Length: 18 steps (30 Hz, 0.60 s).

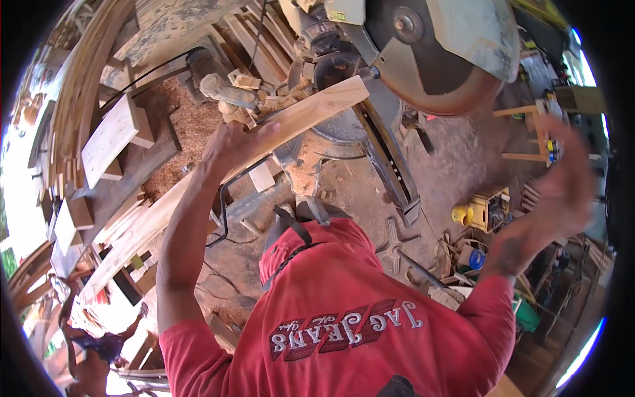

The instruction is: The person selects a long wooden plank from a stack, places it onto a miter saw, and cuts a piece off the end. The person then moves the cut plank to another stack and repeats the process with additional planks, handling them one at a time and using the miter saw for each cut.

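Note:
A long pale wooden board point(311, 112) runs diagonally from the lower left up to the saw, its cut end near the slotted rail. My left hand point(231, 142) grips the board from above, short of that end. The miter saw's round blade point(443, 86), under a pale guard point(473, 33), is raised at the top, apart from the board. Off to the right my right hand point(562, 182) is lifted, away from board and saw. Its fingers are smeared by motion, and nothing shows clearly in it.
The saw's slotted rail point(387, 155) juts toward me. Sawdust point(192, 126) and offcuts lie around the saw. Stacked planks point(86, 86) line the left. A yellow machine point(486, 208) and a wooden stool point(529, 135) stand right. Another person point(92, 357) is at lower left.

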Tool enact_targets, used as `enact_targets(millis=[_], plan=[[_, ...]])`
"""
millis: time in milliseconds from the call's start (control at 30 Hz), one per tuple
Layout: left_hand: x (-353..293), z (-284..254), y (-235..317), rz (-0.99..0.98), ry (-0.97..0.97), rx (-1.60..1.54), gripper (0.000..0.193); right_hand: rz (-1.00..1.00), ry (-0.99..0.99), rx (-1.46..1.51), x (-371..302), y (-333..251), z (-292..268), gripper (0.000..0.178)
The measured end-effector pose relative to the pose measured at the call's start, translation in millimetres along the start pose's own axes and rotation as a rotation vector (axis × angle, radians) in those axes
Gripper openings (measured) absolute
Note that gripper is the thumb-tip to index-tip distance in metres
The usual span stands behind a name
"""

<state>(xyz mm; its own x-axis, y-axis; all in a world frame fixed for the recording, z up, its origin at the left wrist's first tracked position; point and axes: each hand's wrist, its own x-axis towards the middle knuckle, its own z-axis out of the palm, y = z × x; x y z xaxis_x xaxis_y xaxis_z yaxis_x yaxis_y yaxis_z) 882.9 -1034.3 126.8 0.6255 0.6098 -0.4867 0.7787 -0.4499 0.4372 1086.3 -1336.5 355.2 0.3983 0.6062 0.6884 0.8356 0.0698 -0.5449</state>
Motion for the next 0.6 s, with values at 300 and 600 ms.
enact_targets(millis=[300, 600], plan=[[0, 5, -4, -0.034, 0.055, -0.046, 0.089, 0.345, -0.918, -0.315, 211, 58, -43, 0.049], [5, 12, -20, -0.098, 0.097, 0.000, 0.087, -0.446, -0.780, -0.635, 130, 114, -73, 0.063]])
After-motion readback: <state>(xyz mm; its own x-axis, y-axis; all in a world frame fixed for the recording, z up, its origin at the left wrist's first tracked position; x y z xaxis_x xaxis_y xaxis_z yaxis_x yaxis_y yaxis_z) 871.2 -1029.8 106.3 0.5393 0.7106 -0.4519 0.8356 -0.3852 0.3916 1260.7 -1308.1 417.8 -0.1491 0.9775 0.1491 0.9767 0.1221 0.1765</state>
